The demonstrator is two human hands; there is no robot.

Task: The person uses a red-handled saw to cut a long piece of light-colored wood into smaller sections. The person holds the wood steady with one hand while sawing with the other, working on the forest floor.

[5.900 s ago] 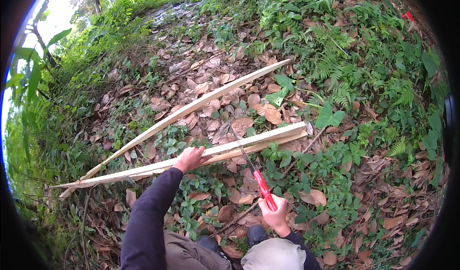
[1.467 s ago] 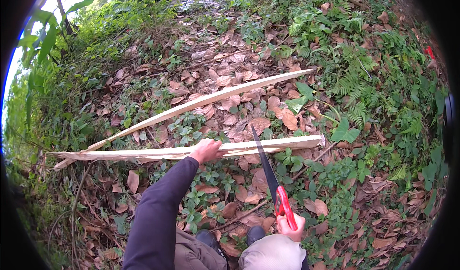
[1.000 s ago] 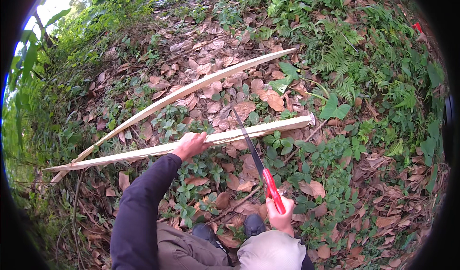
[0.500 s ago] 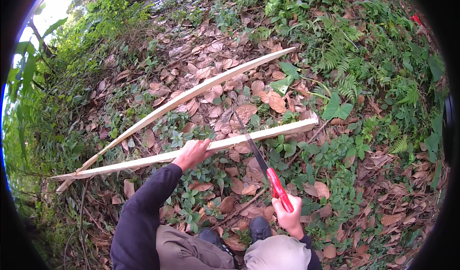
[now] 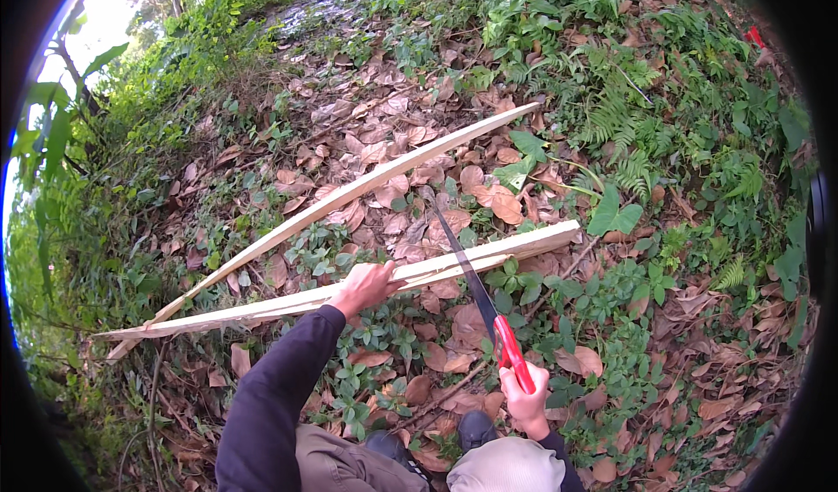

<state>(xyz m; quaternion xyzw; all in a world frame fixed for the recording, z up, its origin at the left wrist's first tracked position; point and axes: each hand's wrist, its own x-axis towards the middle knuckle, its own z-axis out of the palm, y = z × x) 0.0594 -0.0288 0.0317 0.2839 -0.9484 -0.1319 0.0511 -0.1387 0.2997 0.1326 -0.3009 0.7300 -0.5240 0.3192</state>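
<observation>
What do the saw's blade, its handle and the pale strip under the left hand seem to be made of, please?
Saw blade: probably steel with a dark, fairly smooth finish, judging by its thin, tapering shape.
Saw handle: glossy red, with bright highlights; plastic or coated metal, I cannot tell which.
Pale strip: apparently raw, unvarnished wood, from its rough, splintery edges.

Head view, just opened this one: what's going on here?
A person outdoors has the left hand around a long pale piece of wood. The right hand grips the red handle of a saw, whose dark blade crosses that wood to the right of the left hand. The wood is in one length. A second strip lies beyond, crossing it near the left end.
</observation>
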